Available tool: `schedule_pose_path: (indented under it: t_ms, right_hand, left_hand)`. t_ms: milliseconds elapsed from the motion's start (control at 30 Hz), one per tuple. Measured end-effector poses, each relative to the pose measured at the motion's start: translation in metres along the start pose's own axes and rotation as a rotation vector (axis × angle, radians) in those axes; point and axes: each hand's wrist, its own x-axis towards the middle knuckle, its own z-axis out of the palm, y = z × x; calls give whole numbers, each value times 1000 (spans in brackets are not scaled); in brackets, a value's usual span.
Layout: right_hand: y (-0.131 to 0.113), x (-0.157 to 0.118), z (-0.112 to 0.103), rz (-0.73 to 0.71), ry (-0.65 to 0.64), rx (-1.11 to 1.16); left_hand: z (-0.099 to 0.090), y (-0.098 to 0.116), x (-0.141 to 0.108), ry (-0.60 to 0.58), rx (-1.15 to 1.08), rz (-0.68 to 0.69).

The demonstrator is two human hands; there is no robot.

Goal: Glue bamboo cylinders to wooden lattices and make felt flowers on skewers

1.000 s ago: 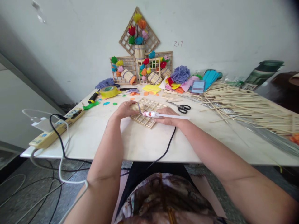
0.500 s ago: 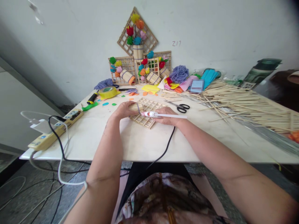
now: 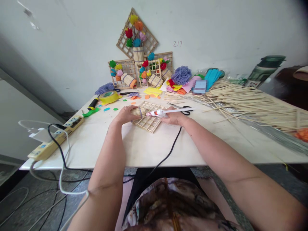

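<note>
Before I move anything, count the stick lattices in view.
5. The flat lattice lies on the table; the diamond lattice is highest, against the wall; below it stand the left lattice, the small middle lattice and the right lattice, partly covered. Others may be hidden.

Both bare forearms angled inward, left hand (image 3: 126, 115) and right hand (image 3: 175, 116) nearly meeting, fingers curled.

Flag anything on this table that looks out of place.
The loose sticks look untidy: they sprawl across the right side of the table at uneven angles, some crossing others. Nothing else clearly stands out.
</note>
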Motion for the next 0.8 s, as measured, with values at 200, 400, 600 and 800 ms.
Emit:
schedule_pose_path:
  t_ms: [200,400,600,800]
  right_hand:
    - [4,2,1,7,78,164]
    - [3,0,1,98,109,335]
    - [-2,-2,-1,114,171,574]
    - [-1,3,10,150,231,785]
  left_hand:
    - [-1,1,1,-10,63,35]
    - [4,-7,7,-20,106,69]
    - [4,-10,8,0,160,85]
    - [3,-7,8,-5,187,53]
